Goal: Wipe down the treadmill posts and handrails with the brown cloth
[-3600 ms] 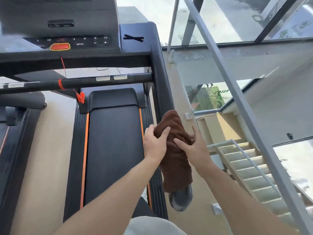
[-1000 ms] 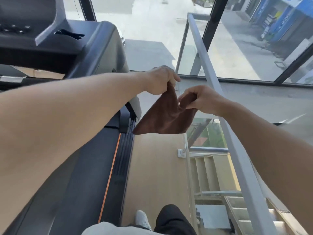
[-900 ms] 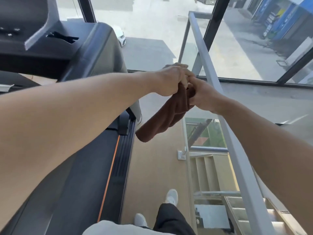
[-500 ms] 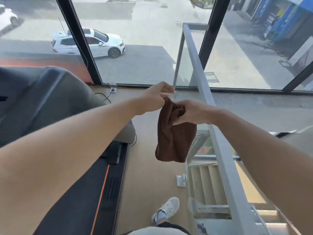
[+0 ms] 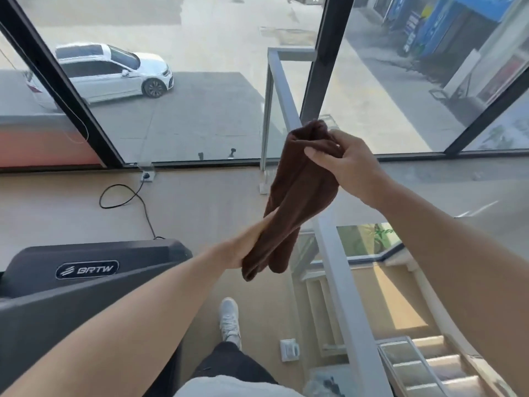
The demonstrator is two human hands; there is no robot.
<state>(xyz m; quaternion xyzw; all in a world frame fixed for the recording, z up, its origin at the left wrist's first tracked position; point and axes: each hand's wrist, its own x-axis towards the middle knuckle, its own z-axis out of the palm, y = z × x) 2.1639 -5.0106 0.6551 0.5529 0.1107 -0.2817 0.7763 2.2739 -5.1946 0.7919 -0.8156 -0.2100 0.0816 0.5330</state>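
Right hand (image 5: 347,164) pinches the bunched top of the brown cloth (image 5: 297,193), fingers curled round it. Left hand (image 5: 252,239) is under the lower part; its fingers are hidden, so the grip cannot be read. Cloth held in mid-air, folded long, axis running from upper right down to lower left, free ends pointing down-left. Grey stair railing (image 5: 340,270) passes just behind. Treadmill motor cover (image 5: 94,265) lower left, apart from cloth.
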